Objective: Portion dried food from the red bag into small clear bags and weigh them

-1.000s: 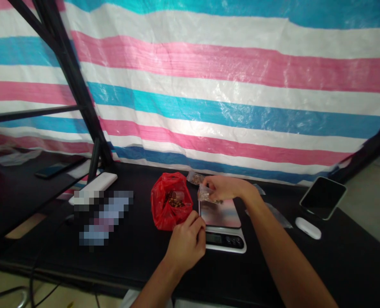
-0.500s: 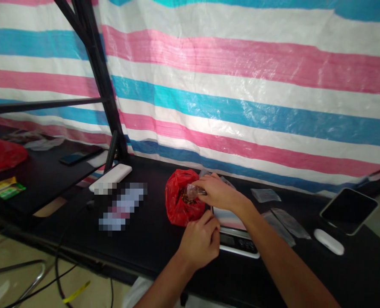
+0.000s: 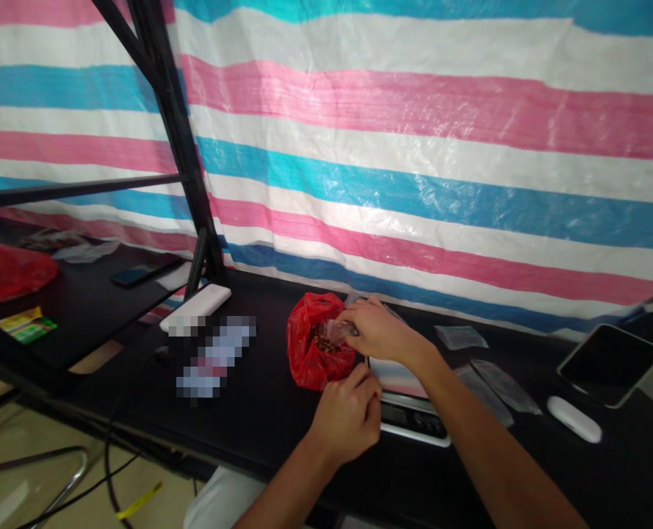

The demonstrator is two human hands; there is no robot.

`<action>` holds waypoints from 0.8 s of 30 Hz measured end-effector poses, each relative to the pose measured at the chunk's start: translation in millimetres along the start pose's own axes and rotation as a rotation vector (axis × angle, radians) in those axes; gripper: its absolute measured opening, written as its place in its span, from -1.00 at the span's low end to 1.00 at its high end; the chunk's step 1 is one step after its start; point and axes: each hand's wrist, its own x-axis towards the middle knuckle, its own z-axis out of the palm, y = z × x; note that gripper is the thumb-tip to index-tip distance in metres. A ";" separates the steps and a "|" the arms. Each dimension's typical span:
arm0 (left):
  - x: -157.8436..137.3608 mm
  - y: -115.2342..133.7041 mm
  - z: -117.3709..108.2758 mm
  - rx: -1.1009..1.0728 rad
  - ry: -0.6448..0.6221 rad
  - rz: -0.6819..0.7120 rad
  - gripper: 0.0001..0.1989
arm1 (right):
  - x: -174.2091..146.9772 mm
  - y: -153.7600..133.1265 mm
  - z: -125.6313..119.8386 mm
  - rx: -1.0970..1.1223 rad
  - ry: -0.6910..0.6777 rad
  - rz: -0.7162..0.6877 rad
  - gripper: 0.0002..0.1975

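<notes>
A red plastic bag (image 3: 305, 360) stands gathered on the black table, its mouth spread around small brown and yellowish pieces (image 3: 322, 339). My left hand (image 3: 348, 411) is closed at the bag's near right edge, fingers curled on the red plastic. Reaching over from the right, my right hand (image 3: 384, 330) grips a small clear plastic bag (image 3: 337, 330) tilted into the red bag's mouth, over the pieces. Partly hidden under my hands and right forearm lies a digital kitchen scale (image 3: 411, 422) with a shiny plate and dark buttons.
Several flat clear bags (image 3: 461, 337) lie right of the scale. Further right are a phone (image 3: 610, 365) and a white oval case (image 3: 574, 419). A white power bank (image 3: 197, 307) and a blurred-out item (image 3: 216, 358) sit left. A black metal frame (image 3: 180, 147) and striped sheet stand behind.
The view has shifted slightly, so everything sits a little further right. Both hands keep almost the same place at the red bag, the clear bag still at its mouth.
</notes>
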 end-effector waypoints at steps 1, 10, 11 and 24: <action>0.1 0.1 -0.2 0.001 0.000 0.002 -0.81 | 0.5 -1.0 1.5 -0.013 0.001 0.007 -0.85; 0.2 0.4 1.0 0.031 0.012 0.013 -0.80 | -9.5 19.0 -7.7 0.139 -0.092 0.054 -0.81; 0.4 0.4 1.0 0.032 0.014 0.017 -0.80 | -13.6 24.2 -12.5 0.182 -0.134 0.090 -0.80; -0.2 -1.6 4.1 -0.018 0.021 0.029 -0.79 | -63.0 81.6 -54.6 0.314 -0.187 0.305 -0.51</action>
